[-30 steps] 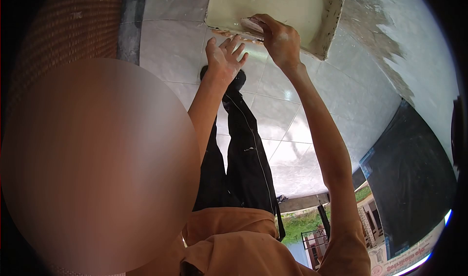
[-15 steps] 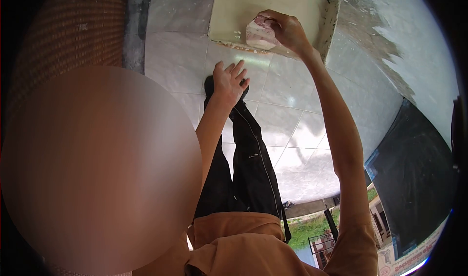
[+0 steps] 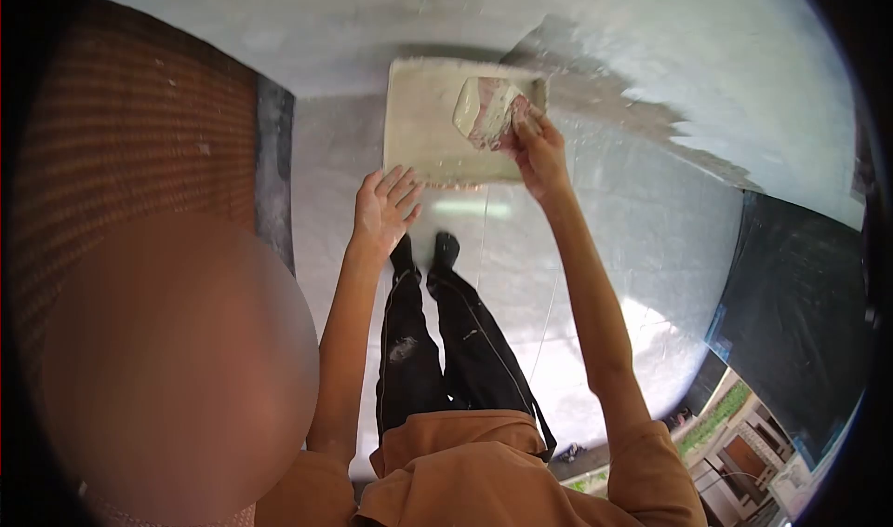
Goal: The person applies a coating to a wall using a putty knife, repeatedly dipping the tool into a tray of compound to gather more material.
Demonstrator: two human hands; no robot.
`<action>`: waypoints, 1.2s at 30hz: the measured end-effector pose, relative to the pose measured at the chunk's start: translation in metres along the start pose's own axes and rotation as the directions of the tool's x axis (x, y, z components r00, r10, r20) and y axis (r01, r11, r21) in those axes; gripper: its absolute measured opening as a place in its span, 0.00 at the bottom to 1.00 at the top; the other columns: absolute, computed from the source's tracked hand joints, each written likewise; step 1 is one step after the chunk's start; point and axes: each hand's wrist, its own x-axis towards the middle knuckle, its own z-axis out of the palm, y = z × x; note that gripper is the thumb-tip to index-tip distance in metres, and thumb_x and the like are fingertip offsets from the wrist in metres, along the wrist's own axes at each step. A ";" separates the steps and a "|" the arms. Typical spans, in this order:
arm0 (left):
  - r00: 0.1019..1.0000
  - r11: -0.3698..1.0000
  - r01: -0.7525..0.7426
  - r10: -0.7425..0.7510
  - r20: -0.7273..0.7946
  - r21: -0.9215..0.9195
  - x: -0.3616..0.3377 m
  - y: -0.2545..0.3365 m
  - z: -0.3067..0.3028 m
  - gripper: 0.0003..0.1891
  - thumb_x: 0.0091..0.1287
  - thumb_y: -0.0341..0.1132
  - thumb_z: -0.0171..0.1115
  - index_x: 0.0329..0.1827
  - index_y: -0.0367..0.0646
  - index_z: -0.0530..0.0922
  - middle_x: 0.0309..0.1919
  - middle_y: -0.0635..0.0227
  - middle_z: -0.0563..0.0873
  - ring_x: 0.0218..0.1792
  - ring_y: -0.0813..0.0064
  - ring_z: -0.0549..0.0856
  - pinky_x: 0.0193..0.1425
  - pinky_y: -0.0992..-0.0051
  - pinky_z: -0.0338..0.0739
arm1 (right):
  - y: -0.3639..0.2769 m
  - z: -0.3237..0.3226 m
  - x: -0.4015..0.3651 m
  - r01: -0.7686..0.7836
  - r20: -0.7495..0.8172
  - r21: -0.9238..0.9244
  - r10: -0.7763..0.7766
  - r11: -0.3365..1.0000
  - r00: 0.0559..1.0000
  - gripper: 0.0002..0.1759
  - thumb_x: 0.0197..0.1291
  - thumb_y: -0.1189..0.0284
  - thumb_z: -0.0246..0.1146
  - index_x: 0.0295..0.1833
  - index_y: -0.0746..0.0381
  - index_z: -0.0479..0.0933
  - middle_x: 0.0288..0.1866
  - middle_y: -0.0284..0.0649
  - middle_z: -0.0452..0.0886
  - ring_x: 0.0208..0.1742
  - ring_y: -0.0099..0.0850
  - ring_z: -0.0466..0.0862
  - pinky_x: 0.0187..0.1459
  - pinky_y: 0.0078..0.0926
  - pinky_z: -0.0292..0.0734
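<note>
My right hand (image 3: 539,150) grips a cup-like piece (image 3: 484,113), pinkish and cream, smeared with pale wet material. The piece is held up over a shallow cream tray (image 3: 419,122) on the floor, which has a chipped, stained rim and pale contents. My left hand (image 3: 379,213) is raised near the tray's front left corner, palm up, fingers spread, with nothing in it. Whitish residue shows on that palm.
Grey tiles (image 3: 521,248) cover the floor. A woven brown panel (image 3: 167,127) stands on the left. Beyond the tray is a wall (image 3: 326,25) with a damp grey patch. A black sheet (image 3: 791,313) lies at the right. A blurred round shape covers the lower left.
The view has shifted to show more wall. My right hand has lifted the piece from low in the tray and turned it. My left hand has moved left, its fingers still spread.
</note>
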 end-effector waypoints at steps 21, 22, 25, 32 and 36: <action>-0.231 -0.752 -0.638 0.390 0.892 0.164 -0.298 0.179 0.376 0.24 0.73 0.41 0.52 0.70 0.44 0.68 0.66 0.55 0.75 0.70 0.55 0.70 0.72 0.59 0.61 | -0.447 0.127 -0.144 0.609 0.016 0.122 -0.615 0.784 0.788 0.15 0.67 0.81 0.52 0.56 0.78 0.69 0.49 0.51 0.80 0.43 0.37 0.86 0.42 0.25 0.87; -0.264 -0.765 -0.627 0.385 0.884 0.146 -0.308 0.187 0.398 0.24 0.73 0.41 0.52 0.70 0.44 0.68 0.66 0.55 0.75 0.70 0.55 0.70 0.72 0.59 0.61 | -0.472 0.128 -0.146 0.665 -0.016 0.105 -0.667 0.740 0.745 0.14 0.66 0.81 0.52 0.54 0.79 0.70 0.48 0.50 0.80 0.43 0.37 0.86 0.42 0.26 0.88; -0.437 -0.924 -0.353 0.305 0.846 0.150 -0.330 0.204 0.455 0.25 0.72 0.41 0.53 0.72 0.48 0.67 0.68 0.55 0.72 0.72 0.52 0.66 0.72 0.52 0.59 | -0.540 0.128 -0.154 0.782 0.000 0.082 -0.785 0.618 0.620 0.10 0.63 0.84 0.52 0.47 0.79 0.73 0.41 0.48 0.80 0.38 0.36 0.86 0.41 0.31 0.89; -0.684 -0.972 -0.003 0.174 0.709 0.235 -0.370 0.234 0.555 0.29 0.71 0.43 0.52 0.75 0.51 0.61 0.72 0.60 0.67 0.77 0.55 0.58 0.74 0.49 0.52 | -0.648 0.180 -0.155 0.981 0.058 -0.191 -0.997 0.047 0.059 0.15 0.60 0.79 0.56 0.52 0.71 0.79 0.33 0.45 0.84 0.32 0.32 0.86 0.39 0.27 0.82; -0.763 -0.936 0.177 0.065 0.643 0.305 -0.377 0.249 0.587 0.30 0.71 0.44 0.51 0.75 0.47 0.61 0.73 0.62 0.68 0.77 0.59 0.57 0.74 0.49 0.51 | -0.660 0.220 -0.135 0.755 0.130 -0.383 -0.840 -0.533 -0.527 0.18 0.59 0.78 0.57 0.55 0.64 0.81 0.36 0.48 0.87 0.30 0.41 0.87 0.38 0.32 0.80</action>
